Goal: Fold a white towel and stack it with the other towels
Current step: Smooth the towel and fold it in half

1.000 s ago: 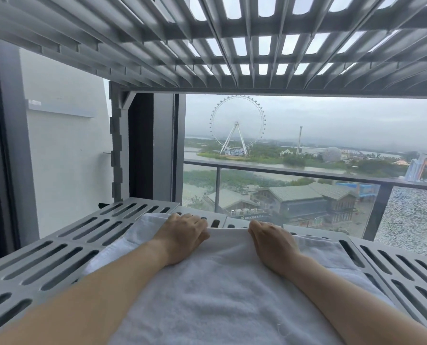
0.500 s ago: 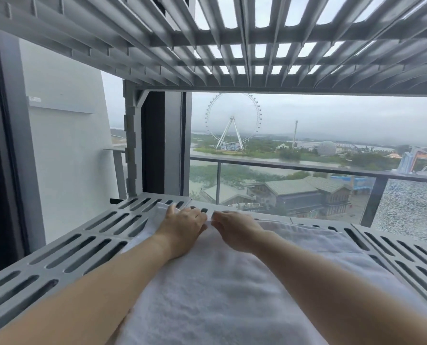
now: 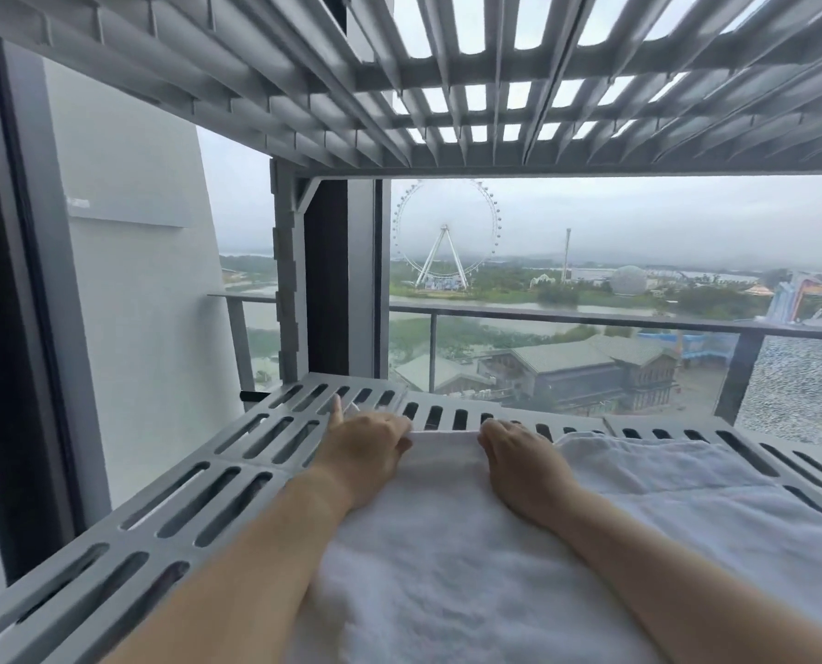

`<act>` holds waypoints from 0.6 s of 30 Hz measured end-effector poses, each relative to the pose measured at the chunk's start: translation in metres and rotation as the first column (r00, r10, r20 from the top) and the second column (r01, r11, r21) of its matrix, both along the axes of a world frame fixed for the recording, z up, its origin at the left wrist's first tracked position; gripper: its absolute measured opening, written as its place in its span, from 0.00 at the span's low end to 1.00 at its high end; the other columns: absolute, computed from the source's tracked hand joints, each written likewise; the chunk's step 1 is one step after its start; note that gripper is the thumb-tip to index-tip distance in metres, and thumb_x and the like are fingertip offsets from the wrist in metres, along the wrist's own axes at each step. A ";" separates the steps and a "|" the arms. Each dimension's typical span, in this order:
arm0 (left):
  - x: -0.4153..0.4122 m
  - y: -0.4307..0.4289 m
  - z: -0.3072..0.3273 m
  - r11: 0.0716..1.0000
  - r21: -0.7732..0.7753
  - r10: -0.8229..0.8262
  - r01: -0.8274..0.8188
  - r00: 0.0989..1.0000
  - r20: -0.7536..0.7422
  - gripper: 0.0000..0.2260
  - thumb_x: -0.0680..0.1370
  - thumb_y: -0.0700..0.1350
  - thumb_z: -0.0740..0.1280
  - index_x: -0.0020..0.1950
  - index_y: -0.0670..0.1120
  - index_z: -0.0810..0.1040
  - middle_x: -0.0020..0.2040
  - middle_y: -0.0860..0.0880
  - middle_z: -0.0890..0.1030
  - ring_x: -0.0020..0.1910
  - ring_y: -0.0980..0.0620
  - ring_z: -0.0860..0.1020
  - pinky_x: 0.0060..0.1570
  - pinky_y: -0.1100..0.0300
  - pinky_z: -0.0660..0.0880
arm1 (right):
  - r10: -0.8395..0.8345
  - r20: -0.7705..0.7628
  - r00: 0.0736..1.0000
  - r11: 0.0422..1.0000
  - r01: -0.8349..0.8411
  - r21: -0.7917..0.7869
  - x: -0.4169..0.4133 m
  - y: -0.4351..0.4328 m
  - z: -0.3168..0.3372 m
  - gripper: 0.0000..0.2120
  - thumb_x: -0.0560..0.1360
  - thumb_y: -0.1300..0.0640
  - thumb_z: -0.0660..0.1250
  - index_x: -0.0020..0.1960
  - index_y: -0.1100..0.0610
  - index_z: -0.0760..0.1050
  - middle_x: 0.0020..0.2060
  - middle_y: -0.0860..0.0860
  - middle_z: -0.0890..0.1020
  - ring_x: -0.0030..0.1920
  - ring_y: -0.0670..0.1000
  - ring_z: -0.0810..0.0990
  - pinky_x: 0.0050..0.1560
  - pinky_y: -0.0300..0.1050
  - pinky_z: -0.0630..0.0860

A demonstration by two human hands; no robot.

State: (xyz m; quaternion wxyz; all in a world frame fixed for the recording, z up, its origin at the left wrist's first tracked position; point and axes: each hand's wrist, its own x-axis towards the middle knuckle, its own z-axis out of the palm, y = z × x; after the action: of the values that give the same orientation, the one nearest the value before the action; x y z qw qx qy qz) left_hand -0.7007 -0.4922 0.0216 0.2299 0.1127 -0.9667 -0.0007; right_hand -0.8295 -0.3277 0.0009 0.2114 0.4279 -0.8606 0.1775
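A white towel (image 3: 447,558) lies on a grey slotted metal shelf (image 3: 198,491), reaching from the near edge to the shelf's far side. My left hand (image 3: 365,452) rests on its far left corner, fingers curled over the edge, index finger pointing outward. My right hand (image 3: 524,464) presses palm-down on the far edge, a hand's width to the right. More white towel (image 3: 686,476) lies underneath and sticks out on the right. Both forearms lie across the towel.
Another slotted shelf (image 3: 447,79) hangs close overhead. A grey upright post (image 3: 289,280) stands at the far left corner, and a white wall (image 3: 126,280) is to the left. Beyond the shelf is a glass balcony railing (image 3: 567,316).
My right hand went left until it touched my left hand, then moved right again along the far edge. The view has shifted left and closer to the shelf.
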 end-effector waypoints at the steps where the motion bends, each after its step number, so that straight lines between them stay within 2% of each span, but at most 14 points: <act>1: 0.001 -0.001 0.000 1.000 0.002 -0.006 0.006 1.000 -0.008 0.09 0.81 0.48 0.55 0.53 0.49 0.75 0.53 0.52 0.78 0.56 0.51 0.74 0.71 0.39 0.47 | 0.009 -0.006 1.000 1.000 -0.009 0.005 -0.001 0.001 0.001 0.08 0.80 0.56 0.51 0.44 0.53 0.65 0.49 0.55 0.78 0.51 0.57 0.75 0.46 0.47 0.65; 3: 0.000 0.000 0.000 0.999 -0.021 -0.037 0.036 0.999 -0.033 0.10 0.81 0.47 0.55 0.53 0.48 0.74 0.53 0.51 0.78 0.55 0.50 0.75 0.71 0.41 0.50 | 0.046 -0.049 0.998 0.999 -0.045 0.023 0.000 0.002 0.002 0.08 0.80 0.50 0.52 0.46 0.52 0.66 0.49 0.54 0.78 0.51 0.57 0.75 0.45 0.47 0.65; 6: -0.004 0.007 0.002 0.988 -0.123 -0.101 0.091 0.992 -0.080 0.11 0.81 0.47 0.54 0.54 0.48 0.75 0.53 0.50 0.78 0.55 0.48 0.74 0.69 0.44 0.55 | 0.147 -0.037 0.988 0.989 -0.147 0.019 0.009 0.003 0.005 0.16 0.77 0.42 0.54 0.61 0.46 0.69 0.53 0.49 0.74 0.54 0.52 0.74 0.50 0.47 0.68; 7: -0.005 0.009 0.003 0.981 -0.156 -0.129 0.114 0.987 -0.094 0.11 0.81 0.48 0.54 0.55 0.48 0.75 0.53 0.51 0.78 0.55 0.48 0.74 0.68 0.45 0.57 | 0.185 -0.013 0.983 0.983 -0.185 -0.008 0.013 0.002 0.007 0.17 0.77 0.41 0.55 0.63 0.44 0.69 0.54 0.48 0.73 0.55 0.51 0.74 0.52 0.47 0.69; 10: -0.006 0.011 0.005 0.961 -0.171 -0.247 0.219 0.954 -0.171 0.10 0.80 0.49 0.59 0.55 0.51 0.77 0.52 0.53 0.79 0.55 0.49 0.74 0.62 0.50 0.63 | 0.226 0.022 0.974 0.973 -0.225 -0.050 0.022 -0.002 0.012 0.13 0.78 0.43 0.58 0.57 0.47 0.75 0.54 0.47 0.74 0.55 0.51 0.74 0.54 0.49 0.70; 12: -0.005 0.008 0.005 0.956 -0.056 -0.291 0.288 0.911 -0.294 0.08 0.76 0.48 0.66 0.54 0.51 0.79 0.53 0.52 0.78 0.55 0.51 0.74 0.59 0.55 0.66 | 0.209 0.045 0.977 0.977 -0.206 -0.048 0.023 -0.001 0.012 0.11 0.78 0.47 0.58 0.51 0.52 0.76 0.53 0.49 0.75 0.53 0.53 0.75 0.52 0.48 0.71; 14: -0.004 0.004 0.005 0.949 0.121 -0.219 0.291 0.886 -0.409 0.13 0.72 0.46 0.72 0.55 0.50 0.78 0.54 0.50 0.77 0.56 0.52 0.73 0.57 0.60 0.67 | 0.184 0.065 0.981 0.982 -0.181 -0.055 0.023 0.000 0.010 0.11 0.79 0.49 0.58 0.50 0.54 0.75 0.53 0.51 0.75 0.52 0.55 0.75 0.50 0.49 0.72; 16: 0.000 -0.002 0.006 0.891 0.368 -0.096 0.265 0.903 -0.419 0.21 0.69 0.46 0.75 0.59 0.49 0.75 0.56 0.49 0.75 0.54 0.53 0.73 0.55 0.62 0.69 | 0.158 0.076 0.984 0.986 -0.154 -0.055 0.023 0.000 0.009 0.11 0.79 0.49 0.57 0.51 0.55 0.74 0.53 0.52 0.74 0.52 0.56 0.75 0.50 0.48 0.71; 18: 0.004 -0.008 0.004 0.793 0.562 -0.024 0.233 0.935 -0.354 0.26 0.67 0.48 0.76 0.62 0.49 0.72 0.54 0.50 0.76 0.51 0.52 0.75 0.51 0.60 0.72 | 0.144 0.082 0.986 0.989 -0.141 -0.045 0.024 -0.001 0.010 0.12 0.79 0.49 0.57 0.50 0.55 0.74 0.53 0.52 0.74 0.52 0.56 0.75 0.49 0.47 0.71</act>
State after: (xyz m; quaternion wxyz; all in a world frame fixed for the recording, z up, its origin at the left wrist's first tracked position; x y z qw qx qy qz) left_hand -0.6963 -0.5004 0.0259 0.3399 0.1107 -0.8703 -0.3387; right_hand -0.8057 -0.3288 0.0106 0.1699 0.4763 -0.8323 0.2270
